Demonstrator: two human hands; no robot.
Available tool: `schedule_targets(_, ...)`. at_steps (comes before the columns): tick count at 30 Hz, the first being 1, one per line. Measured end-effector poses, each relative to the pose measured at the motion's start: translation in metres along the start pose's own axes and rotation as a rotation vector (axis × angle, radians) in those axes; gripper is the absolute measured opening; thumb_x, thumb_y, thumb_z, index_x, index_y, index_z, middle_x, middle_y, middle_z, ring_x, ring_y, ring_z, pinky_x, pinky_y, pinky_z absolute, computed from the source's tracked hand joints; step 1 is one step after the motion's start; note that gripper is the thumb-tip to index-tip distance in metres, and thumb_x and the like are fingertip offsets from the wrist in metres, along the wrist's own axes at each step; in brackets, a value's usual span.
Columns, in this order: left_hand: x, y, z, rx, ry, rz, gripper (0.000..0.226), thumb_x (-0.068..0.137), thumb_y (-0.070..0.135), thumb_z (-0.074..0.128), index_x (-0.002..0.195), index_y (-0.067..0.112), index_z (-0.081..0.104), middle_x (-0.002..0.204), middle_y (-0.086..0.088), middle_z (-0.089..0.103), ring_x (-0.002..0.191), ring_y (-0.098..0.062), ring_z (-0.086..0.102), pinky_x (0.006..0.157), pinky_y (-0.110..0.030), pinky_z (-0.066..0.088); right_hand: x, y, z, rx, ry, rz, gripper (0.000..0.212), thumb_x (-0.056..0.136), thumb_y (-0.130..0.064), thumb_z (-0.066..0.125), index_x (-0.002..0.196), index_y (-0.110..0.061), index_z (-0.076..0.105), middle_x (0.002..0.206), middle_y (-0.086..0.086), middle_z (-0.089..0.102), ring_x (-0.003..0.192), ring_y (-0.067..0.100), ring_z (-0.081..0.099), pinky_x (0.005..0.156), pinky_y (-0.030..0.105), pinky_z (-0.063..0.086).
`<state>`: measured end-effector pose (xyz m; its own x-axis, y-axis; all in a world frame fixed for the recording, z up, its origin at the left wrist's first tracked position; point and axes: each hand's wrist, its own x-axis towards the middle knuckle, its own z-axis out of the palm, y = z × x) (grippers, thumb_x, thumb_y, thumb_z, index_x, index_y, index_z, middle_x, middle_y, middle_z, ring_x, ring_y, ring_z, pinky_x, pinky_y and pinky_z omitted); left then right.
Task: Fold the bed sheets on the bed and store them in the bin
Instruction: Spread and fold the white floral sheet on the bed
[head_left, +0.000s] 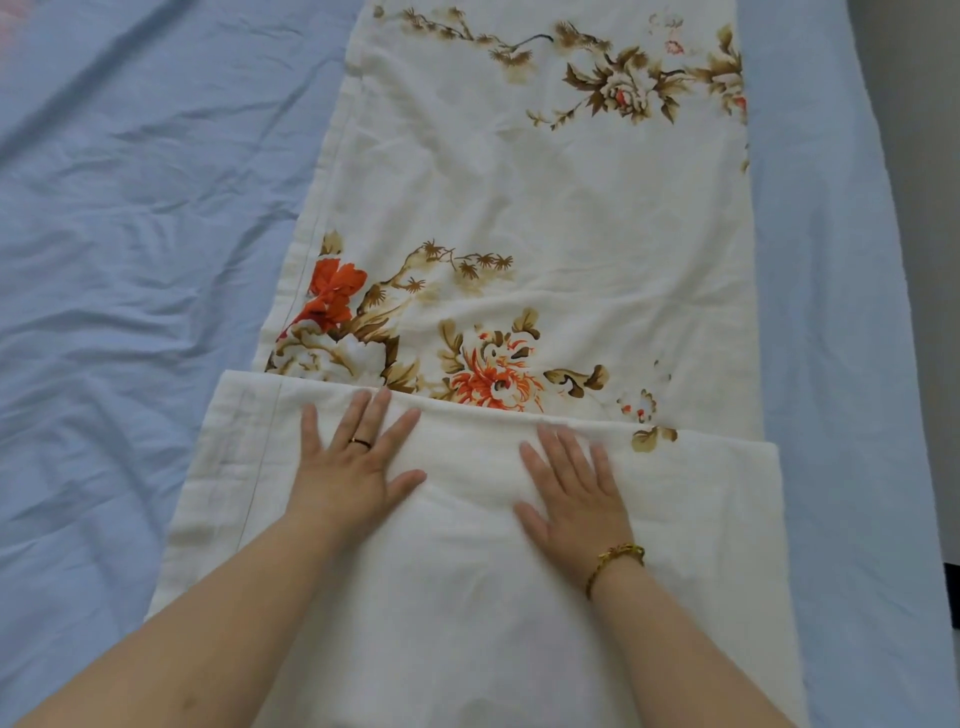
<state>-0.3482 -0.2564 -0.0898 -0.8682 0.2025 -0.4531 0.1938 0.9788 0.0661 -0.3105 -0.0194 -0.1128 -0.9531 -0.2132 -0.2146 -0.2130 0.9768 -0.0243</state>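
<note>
Cream cotton-like sheet (519, 182), orange/brown floral print, is laid in a long folded strip on the bed, over a pale blue sheet (130, 234). Near end is turned over, plain side up, w/ fold edge crossing the strip. Left hand (353, 467) and right hand (571, 488) are pressed flat on the turned-over part, fingers (382, 410) spread; nothing is gripped. No readable text or labels seen.
</note>
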Motion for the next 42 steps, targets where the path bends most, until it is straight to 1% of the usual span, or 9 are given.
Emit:
schedule_targets(4,0.007,-0.017,-0.003,0.048,-0.020,-0.042,0.082,0.051,0.067,-0.026,0.124,0.031,-0.034,0.133,0.007,-0.040,0.124,-0.005,-0.035,0.076,-0.035,-0.047,-0.028,0.081,-0.016,-0.100,-0.042,0.323,0.069,0.090,-0.048,0.004,0.138,-0.012,0.038,0.144,0.013,0.040,0.140,0.025,0.027,0.111,0.026,-0.016)
schedule_targets(10,-0.017,0.000,-0.009,-0.043,0.024,-0.171,0.063,0.094,0.053,0.010,0.147,0.026,-0.011,0.155,-0.004,-0.021,0.142,-0.017,-0.022,0.110,-0.037,-0.023,-0.041,0.061,-0.037,-0.032,-0.218,0.732,0.055,0.098,-0.027,0.021,0.148,-0.009,0.006,0.156,0.015,0.000,0.145,0.027,0.003,0.114,0.044,-0.004)
schedule_targets(13,-0.049,0.019,0.006,-0.146,0.202,-0.049,0.059,0.092,0.040,0.019,0.147,0.018,0.023,0.154,-0.017,0.017,0.144,-0.019,0.003,0.110,-0.027,-0.018,-0.040,-0.009,-0.017,0.098,0.157,0.572,0.056,0.078,-0.028,0.034,0.128,-0.004,0.042,0.133,0.027,0.048,0.129,0.038,0.041,0.108,0.042,0.010)
schedule_targets(16,-0.097,0.029,0.036,-0.272,0.136,0.070,0.047,0.086,0.033,0.032,0.129,0.017,0.043,0.132,-0.020,0.053,0.129,-0.022,0.030,0.112,-0.020,-0.007,-0.065,-0.098,-0.004,0.171,0.115,0.244,0.057,0.073,-0.036,0.034,0.125,-0.014,0.039,0.137,0.012,0.038,0.144,0.023,0.000,0.112,0.038,0.002)
schedule_targets(23,-0.155,-0.018,0.070,-0.197,0.132,0.141,0.057,0.094,0.056,0.006,0.147,0.036,-0.001,0.156,0.013,-0.009,0.143,-0.002,-0.009,0.115,-0.026,-0.006,-0.154,-0.052,0.038,0.051,0.097,-0.012,0.073,0.088,-0.049,0.026,0.149,-0.018,0.000,0.155,0.005,-0.016,0.144,0.018,-0.012,0.113,0.038,0.002)
schedule_targets(28,-0.162,-0.018,0.067,-0.171,0.024,-0.026,0.070,0.090,0.064,0.007,0.136,0.023,0.040,0.139,-0.013,0.047,0.141,-0.017,0.016,0.113,-0.021,-0.014,-0.208,0.055,0.025,0.033,0.036,0.420,0.065,0.098,-0.047,0.004,0.143,-0.006,0.028,0.149,0.013,0.032,0.138,0.028,0.026,0.107,0.038,0.016)
schedule_targets(31,-0.166,-0.011,0.067,-0.226,0.123,-0.204,0.095,0.069,0.069,0.011,0.141,0.014,0.037,0.151,-0.010,0.027,0.142,-0.022,0.017,0.109,-0.020,-0.018,-0.221,0.061,0.000,0.218,-0.125,0.743,0.057,0.098,-0.037,0.029,0.144,-0.004,0.023,0.153,0.016,0.021,0.141,0.030,0.021,0.113,0.038,0.015)
schedule_targets(37,-0.188,0.042,0.052,-0.958,0.307,-0.758,0.019,0.090,0.015,0.056,0.090,-0.004,0.052,0.091,-0.024,0.055,0.098,-0.042,0.051,0.085,-0.043,0.037,-0.204,-0.016,-0.020,0.861,0.528,1.228,0.057,0.077,-0.039,0.050,0.094,0.015,0.055,0.096,0.033,0.057,0.094,0.044,0.052,0.082,0.044,0.040)
schedule_targets(42,-0.194,0.051,0.059,-1.449,0.131,-1.118,0.040,0.094,0.036,0.046,0.086,-0.002,0.055,0.071,-0.014,0.053,0.071,-0.033,0.055,0.069,-0.039,0.047,-0.197,-0.028,-0.014,1.275,0.572,1.600,0.023,0.091,-0.017,0.053,0.102,0.004,0.051,0.097,0.015,0.052,0.090,0.031,0.053,0.080,0.032,0.042)
